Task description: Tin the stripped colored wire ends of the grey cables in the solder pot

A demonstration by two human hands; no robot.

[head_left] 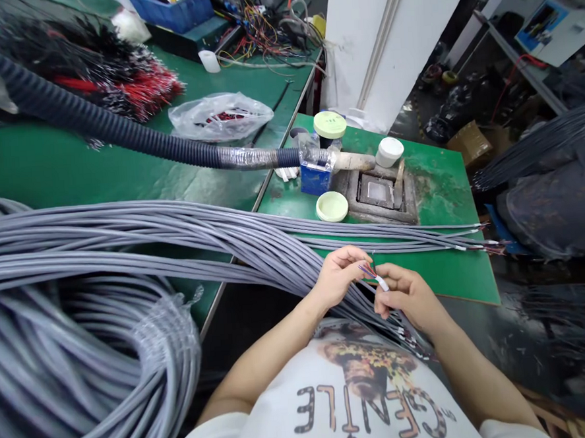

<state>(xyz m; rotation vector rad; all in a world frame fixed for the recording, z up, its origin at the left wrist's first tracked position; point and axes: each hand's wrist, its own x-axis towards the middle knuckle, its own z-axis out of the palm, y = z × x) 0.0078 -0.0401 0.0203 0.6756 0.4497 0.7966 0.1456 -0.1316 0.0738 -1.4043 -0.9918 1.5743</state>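
Observation:
Both hands meet over the near edge of the green board, at the stripped end of a grey cable (383,283). My right hand (407,294) is closed around that cable, just below a white band at the end of its jacket. Thin coloured wires (367,270) fan out from the end toward my left hand (344,274), whose thumb and fingers pinch their tips. Beneath and beside my hands runs a thick bundle of grey cables (254,238). More cable ends with white bands (409,337) hang below my right hand, near the shirt.
A solder pot (377,192) with a scraper across it sits on the green board (450,196), near open tubs (331,207). A ribbed hose (169,142) crosses above the bench. Coiled cable (157,359) fills the lower left; red and black wires (140,89) lie behind.

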